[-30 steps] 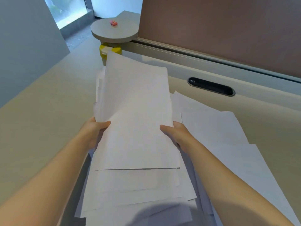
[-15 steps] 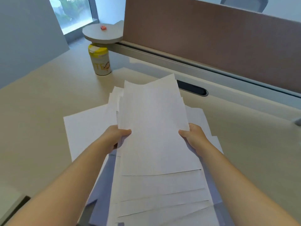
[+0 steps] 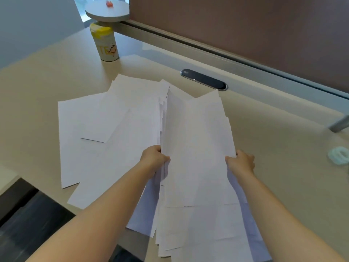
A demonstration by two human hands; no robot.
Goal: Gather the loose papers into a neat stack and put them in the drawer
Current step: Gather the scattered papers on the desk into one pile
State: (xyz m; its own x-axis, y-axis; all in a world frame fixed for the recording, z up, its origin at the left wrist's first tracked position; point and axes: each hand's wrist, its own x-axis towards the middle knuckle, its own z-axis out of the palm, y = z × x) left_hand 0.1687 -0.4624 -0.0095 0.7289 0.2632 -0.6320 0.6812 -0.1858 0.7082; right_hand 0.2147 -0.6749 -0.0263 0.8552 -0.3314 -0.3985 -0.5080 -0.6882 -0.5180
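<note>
Over the desk (image 3: pixel 264 148), both hands' fingers still gripping the paper bundle (image 3: pixel 196 148), more loose sheets (image 3: pixel 98 129) now visible left

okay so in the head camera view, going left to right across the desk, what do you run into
Loose sheets lying flat on the desk → left hand gripping the bundle's left edge → held bundle of papers → right hand gripping its right edge → pale ring-shaped object near the right edge.

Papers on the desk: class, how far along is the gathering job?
Done: part gathered into an uneven bundle. In hand: left hand and right hand grip its sides. Left: loose sheets on the desk, squaring up, and the drawer, not visible.
</note>
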